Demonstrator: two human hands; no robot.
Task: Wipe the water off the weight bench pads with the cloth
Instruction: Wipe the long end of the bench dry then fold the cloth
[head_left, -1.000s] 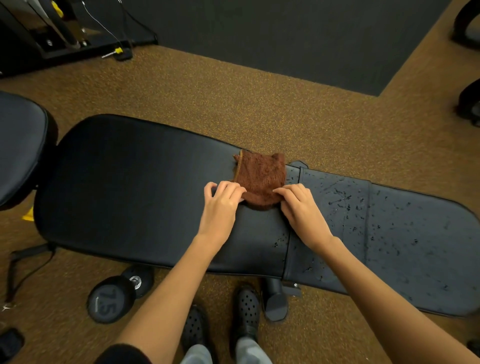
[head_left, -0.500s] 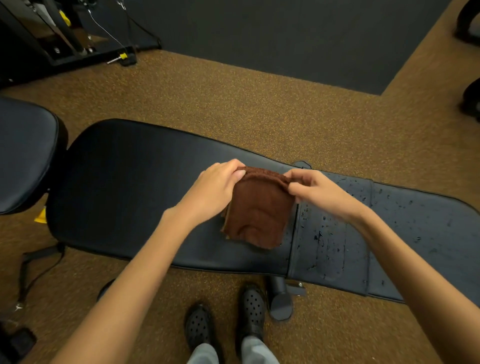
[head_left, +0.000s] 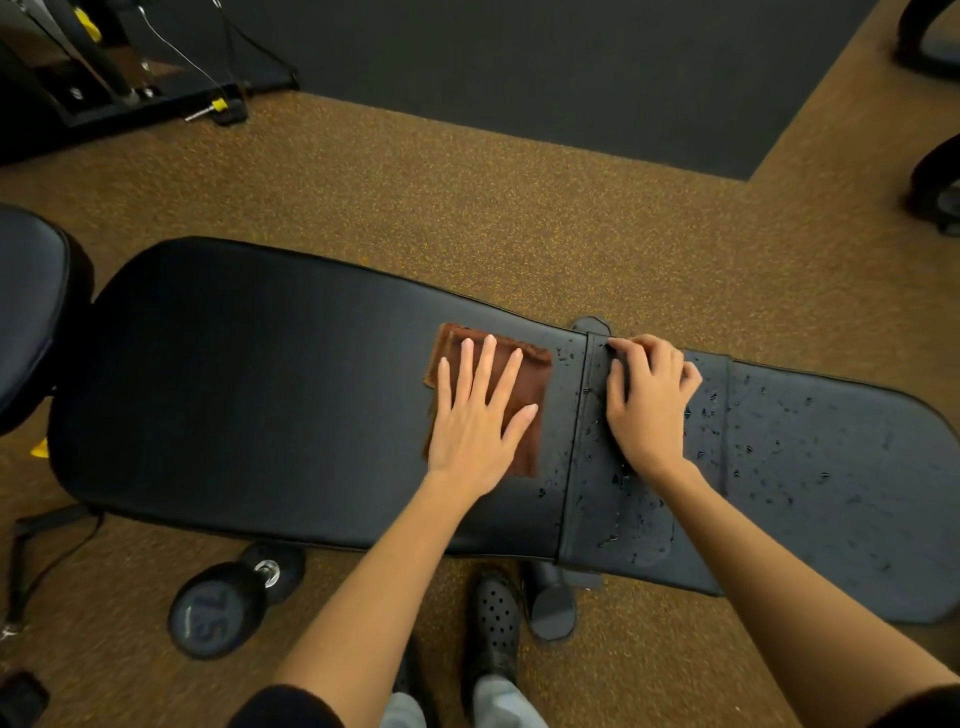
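A brown cloth lies folded flat on the long black back pad, near its right end. My left hand presses flat on the cloth with fingers spread. My right hand rests with curled fingers on the seat pad, at the seam between the two pads, holding nothing visible. Water droplets dot the seat pad, and more lie on the back pad's right edge beside the cloth. The back pad left of the cloth looks dry.
A 15-marked dumbbell lies on the brown carpet under the bench's near edge. My black shoes stand beside the bench foot. Another black pad sits at the left. A machine base and a dark mat lie beyond.
Both hands lifted and folded the cloth, then laid it flat on the back pad. My left hand now presses on it; my right hand let go and moved onto the seat pad.
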